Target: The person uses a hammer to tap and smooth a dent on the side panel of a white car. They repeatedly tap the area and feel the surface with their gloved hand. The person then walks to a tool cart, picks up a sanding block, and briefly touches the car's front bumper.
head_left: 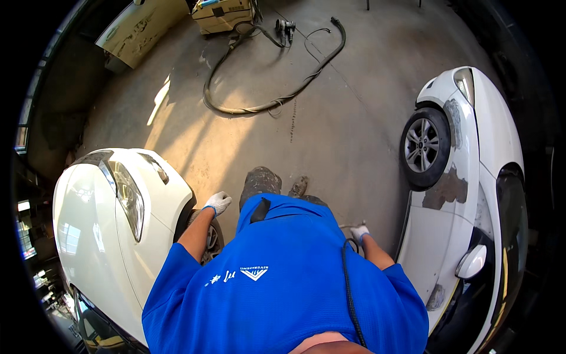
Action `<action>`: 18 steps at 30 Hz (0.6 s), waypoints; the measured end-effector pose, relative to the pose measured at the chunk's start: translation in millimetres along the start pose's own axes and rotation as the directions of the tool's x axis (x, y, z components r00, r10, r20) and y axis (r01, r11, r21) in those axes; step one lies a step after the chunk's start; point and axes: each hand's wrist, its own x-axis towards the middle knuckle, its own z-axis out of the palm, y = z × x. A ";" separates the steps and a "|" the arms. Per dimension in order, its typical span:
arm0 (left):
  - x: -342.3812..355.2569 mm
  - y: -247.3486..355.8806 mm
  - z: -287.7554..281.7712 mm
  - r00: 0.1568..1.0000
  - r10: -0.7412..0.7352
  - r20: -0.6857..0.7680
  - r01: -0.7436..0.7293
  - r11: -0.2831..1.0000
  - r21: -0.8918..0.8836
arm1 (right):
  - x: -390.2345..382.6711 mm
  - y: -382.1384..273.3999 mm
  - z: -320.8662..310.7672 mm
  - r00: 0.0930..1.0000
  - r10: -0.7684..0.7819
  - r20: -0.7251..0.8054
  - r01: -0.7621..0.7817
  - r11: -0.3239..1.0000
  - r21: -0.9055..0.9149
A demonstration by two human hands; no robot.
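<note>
Lower left: one car [88, 206] is standing. Right: second car [495, 130] is standing. Between them, left hand [219, 203] is hanging near first car's wheel [212, 243], right hand [360, 231] nearer second car. Upper centre: hose [253, 109] is lying on floor [354, 135]; box [227, 22] is sitting farther up, leftward.

Right hand [359, 230] small in view; a thin item seems to be in it, too indistinct to name. Left-side car's wheel [214, 239] partly behind the left forearm [197, 236]. White car at right [441, 230] cut by lower edge. Pale panel [138, 36] clipped at top.
</note>
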 end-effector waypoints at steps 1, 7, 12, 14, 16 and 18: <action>3.8 7.2 -10.9 0.998 -0.067 -0.002 0.067 0.998 0.001 | 16.9 -52.2 -59.3 0.988 0.126 -0.090 -0.085 0.926 0.368; 85.8 38.1 -62.9 0.983 -0.162 0.083 0.164 0.986 -0.017 | 71.0 -269.5 -372.6 0.821 0.027 -0.571 0.346 0.772 0.534; 177.2 110.5 -165.3 0.994 -0.083 0.070 0.083 0.997 0.007 | 103.6 -386.7 -477.7 0.725 -0.121 -0.678 0.387 0.886 0.255; 214.5 161.0 -230.3 1.000 -0.006 0.015 0.006 1.000 -0.009 | 133.2 -396.6 -507.4 0.821 -0.156 -0.549 0.291 0.942 0.167; 248.2 180.2 -283.4 0.996 -0.029 -0.088 0.022 0.997 -0.076 | 138.1 -409.3 -502.4 0.910 -0.171 -0.379 0.243 0.958 0.150; 283.6 219.8 -352.7 0.968 0.001 -0.252 -0.041 0.987 -0.155 | 159.9 -415.9 -510.5 0.943 -0.132 -0.305 0.173 0.979 0.110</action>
